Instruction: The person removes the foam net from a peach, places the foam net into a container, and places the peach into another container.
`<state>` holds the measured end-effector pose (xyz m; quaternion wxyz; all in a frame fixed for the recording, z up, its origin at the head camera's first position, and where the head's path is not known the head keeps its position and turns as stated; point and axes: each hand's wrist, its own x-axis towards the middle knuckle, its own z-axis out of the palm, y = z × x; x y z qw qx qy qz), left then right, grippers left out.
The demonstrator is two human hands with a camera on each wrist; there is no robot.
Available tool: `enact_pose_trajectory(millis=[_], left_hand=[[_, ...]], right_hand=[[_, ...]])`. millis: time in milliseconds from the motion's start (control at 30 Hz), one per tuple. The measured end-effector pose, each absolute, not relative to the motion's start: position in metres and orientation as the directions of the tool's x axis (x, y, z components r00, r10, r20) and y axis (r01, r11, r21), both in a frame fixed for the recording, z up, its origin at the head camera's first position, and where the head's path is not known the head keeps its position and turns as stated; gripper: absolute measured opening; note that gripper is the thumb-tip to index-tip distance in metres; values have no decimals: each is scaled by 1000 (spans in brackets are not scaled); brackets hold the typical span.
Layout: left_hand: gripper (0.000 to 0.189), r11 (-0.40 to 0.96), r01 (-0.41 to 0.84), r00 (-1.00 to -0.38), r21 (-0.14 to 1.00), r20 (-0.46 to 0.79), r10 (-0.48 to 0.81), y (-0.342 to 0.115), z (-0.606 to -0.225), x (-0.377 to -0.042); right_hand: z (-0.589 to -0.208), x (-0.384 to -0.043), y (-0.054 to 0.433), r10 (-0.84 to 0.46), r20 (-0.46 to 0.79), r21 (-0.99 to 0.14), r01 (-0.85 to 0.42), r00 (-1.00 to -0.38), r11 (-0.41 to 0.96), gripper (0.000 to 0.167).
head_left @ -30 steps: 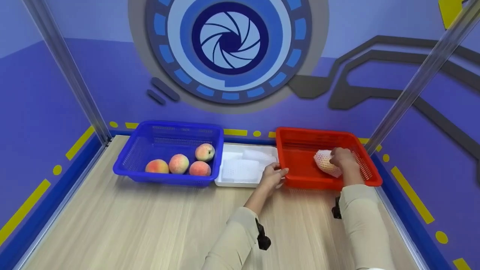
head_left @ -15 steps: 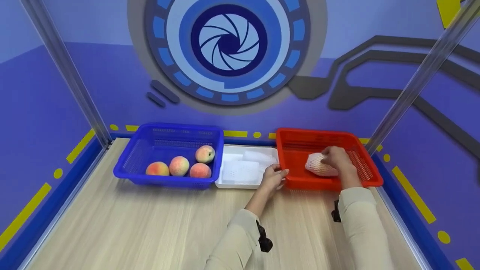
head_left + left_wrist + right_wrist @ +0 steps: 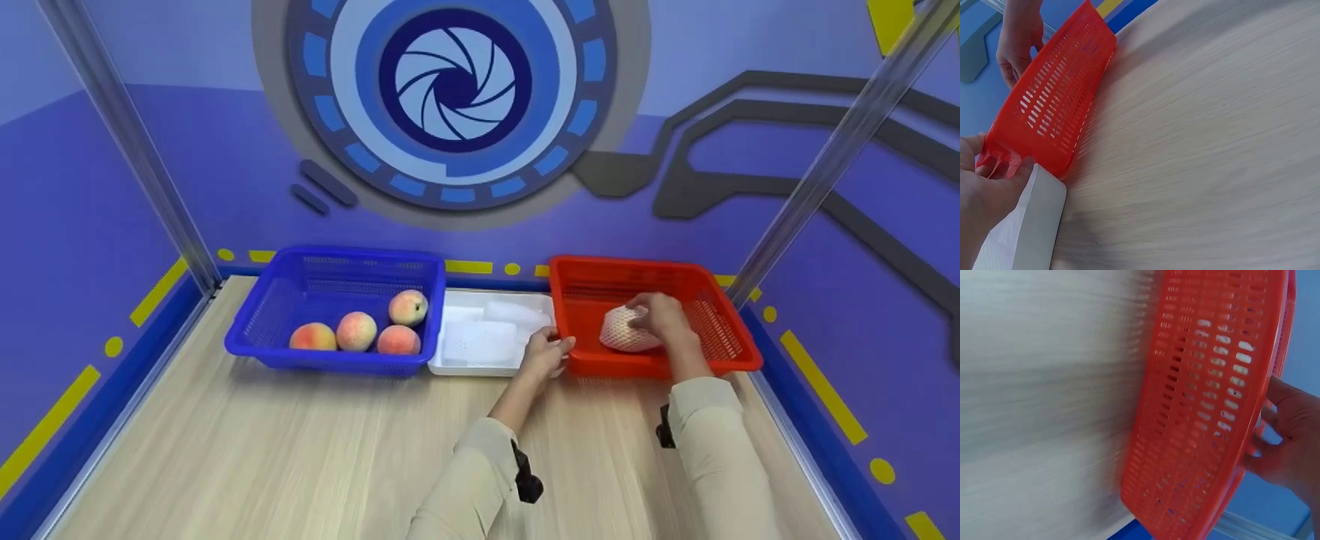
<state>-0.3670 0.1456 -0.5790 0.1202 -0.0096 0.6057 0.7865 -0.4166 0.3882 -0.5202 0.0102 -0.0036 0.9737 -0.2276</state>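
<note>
In the head view, a peach in a white foam net lies in the red basket. My right hand reaches over the basket's front rim and holds the peach from its right side. In the right wrist view the basket wall mostly hides the peach, and the fingers of my right hand go behind the rim. My left hand grips the basket's left end. The left wrist view has the thumb and fingers of my left hand on either side of that rim.
A white tray with several white foam nets stands between the two baskets. Left of it, a blue basket holds several bare peaches. Blue-purple panels and metal posts bound the wooden table.
My right hand has moved left inside the red basket, bringing the netted peach toward the basket's middle. My left hand stays at the basket's left end.
</note>
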Motion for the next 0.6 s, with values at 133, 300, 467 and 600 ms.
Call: enact_pose_trajectory(millis=[133,300,467,600], left_hand=[[32,-231,-206,-968,951,-165,187,146,-580,-366],[29,-190,-185,-974,964,-155,162,144,-580,-366],[30,-168,-163,-977,972,-136,162,143,-577,-366],[30,-159,-170,-975,973,-143,169,144,-574,-366]], right_hand=[[-518,-416,380,-6,-91,-423,33,-996,905,44],[-514,-413,368,-82,-149,-271,-39,-985,962,63],[-513,-409,374,-94,-173,-167,-64,-980,984,46],[-512,-406,384,-63,-189,-183,-28,-980,983,56]])
